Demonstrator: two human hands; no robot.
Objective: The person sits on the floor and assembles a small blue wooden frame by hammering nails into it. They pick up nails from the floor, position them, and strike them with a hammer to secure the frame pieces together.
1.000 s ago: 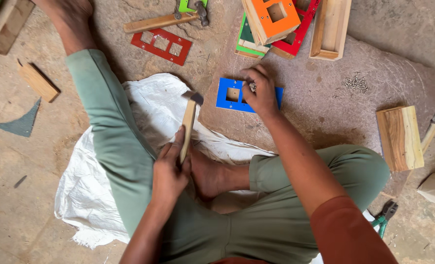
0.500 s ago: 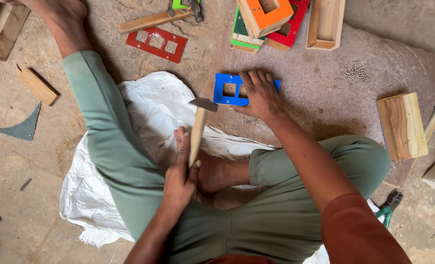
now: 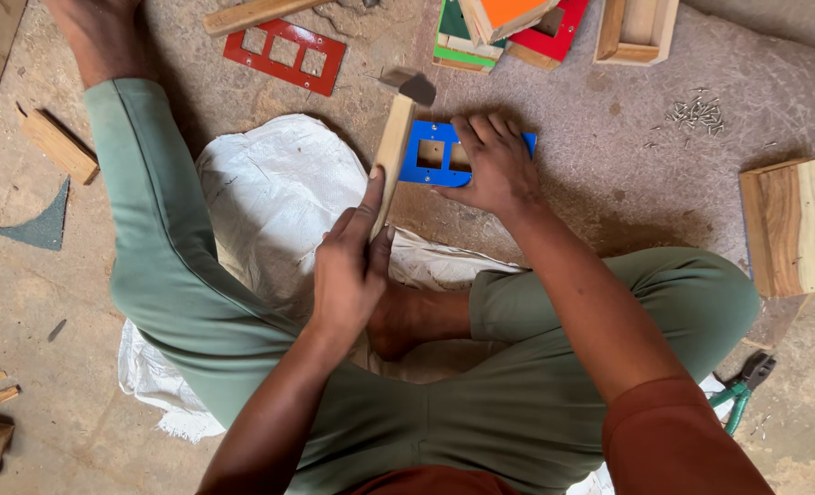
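Pressing a blue plate point(image 3: 437, 154) — square cutouts, right hand point(image 3: 496, 165), left hand point(image 3: 348, 270) gripping hammer point(image 3: 394, 147)

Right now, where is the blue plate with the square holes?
In the head view the blue plate lies on the floor ahead, under the right hand, beside the hammer.

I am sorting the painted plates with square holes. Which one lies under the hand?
The blue plate: the right hand presses on it. The red plate lies apart, untouched, farther up the floor.
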